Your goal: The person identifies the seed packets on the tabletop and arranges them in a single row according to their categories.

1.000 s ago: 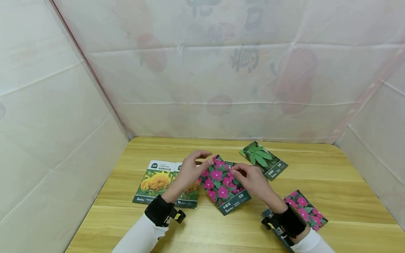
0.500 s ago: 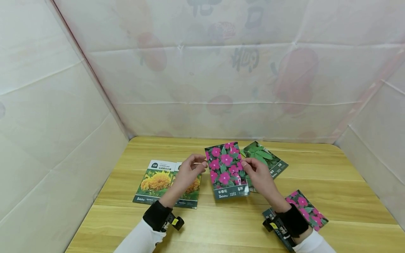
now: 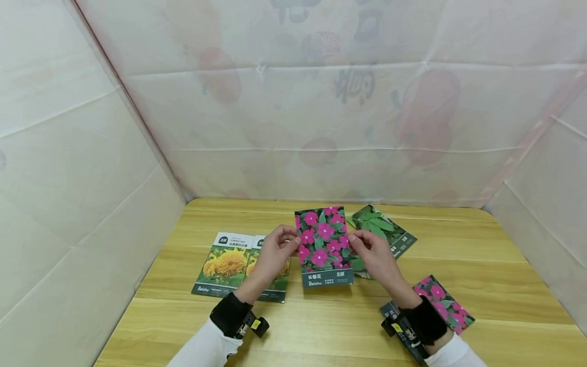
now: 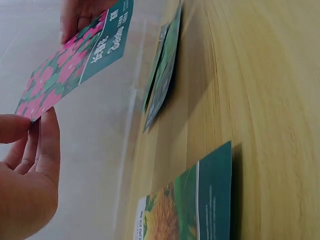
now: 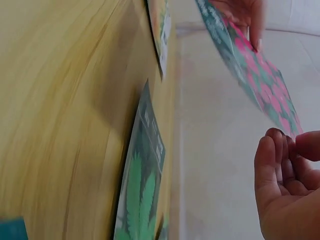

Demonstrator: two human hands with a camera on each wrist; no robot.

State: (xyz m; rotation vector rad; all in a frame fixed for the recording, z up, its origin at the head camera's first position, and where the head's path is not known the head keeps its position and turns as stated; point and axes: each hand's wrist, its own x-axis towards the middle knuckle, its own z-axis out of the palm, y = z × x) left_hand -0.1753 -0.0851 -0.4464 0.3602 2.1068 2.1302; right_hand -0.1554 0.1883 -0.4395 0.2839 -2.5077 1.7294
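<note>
Both hands hold up a seed packet (image 3: 323, 239) with pink flowers and a dark green bottom band, its printed front facing the head camera. My left hand (image 3: 277, 250) pinches the packet's left edge between thumb and fingers. At the opposite edge, the thumb and fingers of my right hand (image 3: 375, 255) grip it. The left wrist view has the flowered packet (image 4: 65, 67) well above the wooden table, with the left hand (image 4: 30, 175) at one side. In the right wrist view, the right hand (image 5: 290, 185) is at the edge of the same packet (image 5: 262, 80).
Two yellow-flower packets (image 3: 224, 267) lie overlapping on the table (image 3: 321, 331) at the left. Behind the right hand lies a green-leaf packet (image 3: 385, 229), with another partly hidden one beside it. Near the right wrist lies a second pink-flower packet (image 3: 445, 306), overlapping a dark-banded packet (image 3: 390, 308).
The pink-flower packet has been raised and turned from slanted to nearly straight. The left hand came off its upper corner and now pinches its left edge; the right hand has kept hold.
</note>
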